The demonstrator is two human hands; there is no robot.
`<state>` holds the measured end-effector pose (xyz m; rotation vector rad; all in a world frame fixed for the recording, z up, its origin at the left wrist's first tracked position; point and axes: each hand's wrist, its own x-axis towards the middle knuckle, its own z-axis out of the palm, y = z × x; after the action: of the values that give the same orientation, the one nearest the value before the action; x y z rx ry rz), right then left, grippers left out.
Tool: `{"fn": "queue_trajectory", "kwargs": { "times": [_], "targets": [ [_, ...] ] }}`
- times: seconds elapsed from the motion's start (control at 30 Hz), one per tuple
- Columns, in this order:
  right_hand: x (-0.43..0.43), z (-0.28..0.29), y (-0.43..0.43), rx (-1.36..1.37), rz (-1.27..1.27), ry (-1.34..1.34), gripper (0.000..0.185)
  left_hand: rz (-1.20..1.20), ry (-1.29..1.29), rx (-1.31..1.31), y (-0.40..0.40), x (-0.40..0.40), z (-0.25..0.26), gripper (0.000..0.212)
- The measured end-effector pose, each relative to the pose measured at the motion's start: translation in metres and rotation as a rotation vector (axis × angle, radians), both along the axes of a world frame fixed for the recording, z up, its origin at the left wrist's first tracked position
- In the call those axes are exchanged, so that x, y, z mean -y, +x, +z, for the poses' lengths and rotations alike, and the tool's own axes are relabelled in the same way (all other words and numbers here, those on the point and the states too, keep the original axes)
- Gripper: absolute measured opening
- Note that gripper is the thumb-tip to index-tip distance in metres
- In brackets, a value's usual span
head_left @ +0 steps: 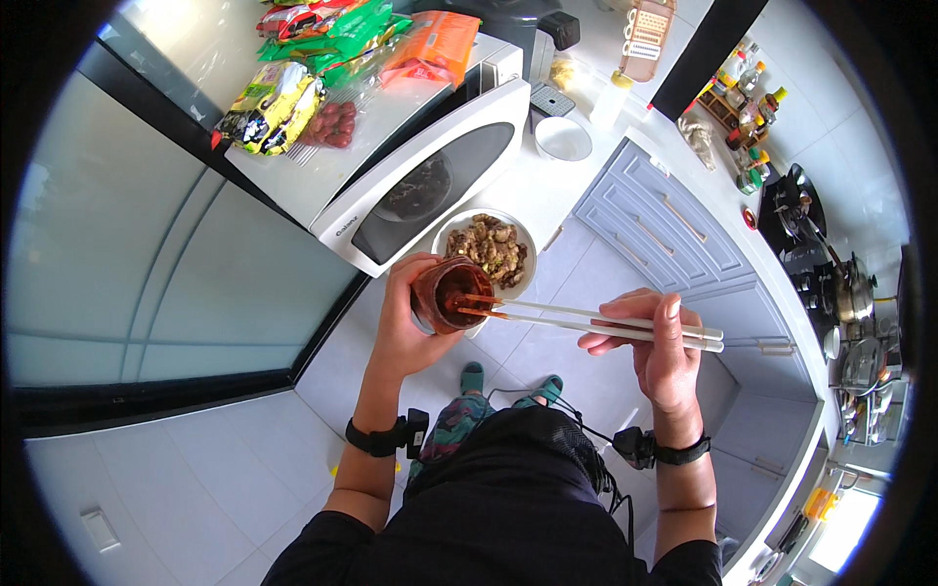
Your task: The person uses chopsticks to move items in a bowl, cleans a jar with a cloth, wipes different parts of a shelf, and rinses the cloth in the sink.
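Observation:
My left hand (410,322) is closed around a glass jar (429,297) with dark red sauce inside, its mouth tilted towards the right. Between the fingers of my right hand (656,340) is a pair of white chopsticks (564,320). Their sauce-stained tips reach into the jar's mouth. Just beyond the jar, a white plate (531,253) of browned, chopped food (487,245) sits at the counter's edge, partly hidden by the jar and my left hand.
A white microwave oven (432,176) stands behind the plate, with packaged foods (330,44) on top. A white bowl (563,139) and a squeeze bottle (610,99) are on the counter (549,190). Along the right are drawers (659,220), seasoning bottles (747,95) and a stove (795,212).

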<state>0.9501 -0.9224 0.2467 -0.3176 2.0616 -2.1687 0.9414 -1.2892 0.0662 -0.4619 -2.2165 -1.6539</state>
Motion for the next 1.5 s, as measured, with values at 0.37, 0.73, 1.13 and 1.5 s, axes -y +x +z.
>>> {"fn": "queue_trajectory", "kwargs": {
  "times": [0.37, 0.73, 1.13, 1.5],
  "targets": [
    [-0.004, 0.033, -0.017, 0.019, 0.008, 0.138, 0.087, 0.03, -0.108, -0.019, -0.005, 0.003, 0.003, 0.113],
    [0.04, 0.084, -0.072, 0.129, 0.185, 0.364, 0.07, 0.033, -0.228, -0.086, -0.014, -0.014, 0.016, 0.109],
    [-0.01, 0.01, -0.084, 0.149, 0.097, 0.165, 0.093, 0.006, -0.113, -0.024, -0.029, -0.025, 0.009, 0.111],
    [-0.043, -0.03, -0.099, 0.333, -0.095, -0.041, 0.091, -0.026, -0.047, 0.019, -0.043, -0.043, 0.005, 0.106]
  ]
}}
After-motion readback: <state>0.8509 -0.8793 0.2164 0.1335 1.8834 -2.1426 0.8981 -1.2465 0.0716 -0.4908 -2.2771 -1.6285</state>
